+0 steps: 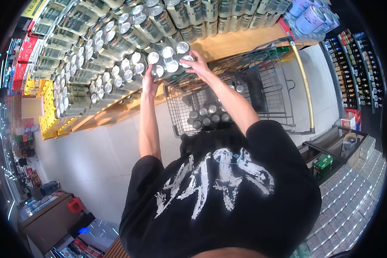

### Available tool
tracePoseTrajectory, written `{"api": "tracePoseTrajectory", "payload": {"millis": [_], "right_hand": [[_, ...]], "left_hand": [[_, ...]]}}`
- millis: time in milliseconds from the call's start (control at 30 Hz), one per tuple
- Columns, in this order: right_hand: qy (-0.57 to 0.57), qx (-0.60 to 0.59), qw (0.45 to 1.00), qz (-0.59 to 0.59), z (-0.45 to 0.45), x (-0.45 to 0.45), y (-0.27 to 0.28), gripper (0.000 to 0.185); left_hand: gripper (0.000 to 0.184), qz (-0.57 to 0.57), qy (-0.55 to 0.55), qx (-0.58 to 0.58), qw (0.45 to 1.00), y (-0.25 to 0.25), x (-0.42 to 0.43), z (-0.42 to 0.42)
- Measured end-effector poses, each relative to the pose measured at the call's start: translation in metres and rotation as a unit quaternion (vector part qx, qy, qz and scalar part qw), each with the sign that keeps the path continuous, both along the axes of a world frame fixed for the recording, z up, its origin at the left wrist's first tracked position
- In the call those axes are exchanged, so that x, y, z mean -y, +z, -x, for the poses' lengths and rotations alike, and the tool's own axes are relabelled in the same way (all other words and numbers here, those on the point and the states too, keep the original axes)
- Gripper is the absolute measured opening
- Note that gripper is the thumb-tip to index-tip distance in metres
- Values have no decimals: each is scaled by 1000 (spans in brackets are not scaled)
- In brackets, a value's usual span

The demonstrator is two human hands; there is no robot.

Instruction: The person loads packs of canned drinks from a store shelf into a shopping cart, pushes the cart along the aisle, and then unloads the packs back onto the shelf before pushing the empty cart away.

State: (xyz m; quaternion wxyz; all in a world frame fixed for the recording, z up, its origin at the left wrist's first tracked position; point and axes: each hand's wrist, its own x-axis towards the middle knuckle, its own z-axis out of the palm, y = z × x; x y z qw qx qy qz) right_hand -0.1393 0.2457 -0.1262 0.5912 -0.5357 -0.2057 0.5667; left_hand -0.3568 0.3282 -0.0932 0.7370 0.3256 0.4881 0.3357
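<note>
Between my two hands is a pack of several cans (170, 58), its silver lids facing me. My left hand (150, 81) grips the pack's left end, and my right hand (197, 66) grips its right end with fingers over the lids. The pack is at the edge of the wooden shelf (223, 43), in front of stacked cans (148, 28). Just below and to the right stands a wire shopping cart (176, 103), holding several dark cans (208, 115) with silver tops.
Yellow crates (51, 116) stand at the shelf's left end. The cart's yellowish handle (304, 86) is on the right. Bottle shelves (346, 64) stand at the far right, and wrapped cans (344, 202) are stacked at the lower right. Pale floor (94, 159) extends to the left.
</note>
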Motion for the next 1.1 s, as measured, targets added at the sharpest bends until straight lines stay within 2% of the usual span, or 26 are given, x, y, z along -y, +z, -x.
{"api": "tracePoseTrajectory", "payload": {"millis": [100, 133, 200, 300, 333, 367, 400, 467, 600, 667, 733, 867, 900, 967, 1100], "right_hand": [[16, 1, 1000, -15, -2, 14, -3, 66], [17, 7, 1000, -13, -2, 17, -3, 64], [34, 8, 999, -7, -3, 19, -2, 57], [33, 1, 999, -30, 1, 27, -4, 56], [13, 0, 999, -46, 5, 33, -8, 44], [6, 32, 997, -76, 10, 43, -16, 42], [-4, 67, 992, -110, 12, 51, -35, 40], [-18, 125, 983, -136, 15, 72, -38, 42], [-40, 160, 973, -159, 26, 135, -20, 44], [-41, 132, 981, -136, 21, 158, -20, 42], [-34, 115, 989, -89, 19, 181, -20, 41], [-33, 126, 990, -45, 16, 207, -45, 43], [-38, 120, 991, -39, 15, 209, -55, 43], [-48, 108, 993, -28, 13, 214, -85, 44], [-16, 69, 996, 47, 9, 219, -96, 43]], "left_hand": [[44, -32, -6, -38, 999, -6, 7, -5], [34, -43, 4, -87, 995, -11, 7, -5], [34, -39, -10, -79, 996, -13, 9, -2], [31, -51, -19, -50, 997, -16, 14, 1], [28, -58, -3, -50, 997, -27, 18, 5], [26, -65, 11, -50, 997, -38, 21, 7], [21, -98, 20, 33, 994, -49, 30, 8], [21, -154, 25, 49, 987, -31, 70, 3], [11, -139, -23, 42, 989, -22, 121, 15], [10, -138, -60, 53, 987, -29, 136, 21], [24, -107, -68, 84, 988, -32, 154, 23], [23, -37, -65, 98, 992, -73, 173, 26], [21, -23, -65, 72, 995, -71, 178, 21], [18, 1, -96, 25, 995, -97, 177, 28], [17, 39, -128, -101, 986, -90, 179, 21]]}}
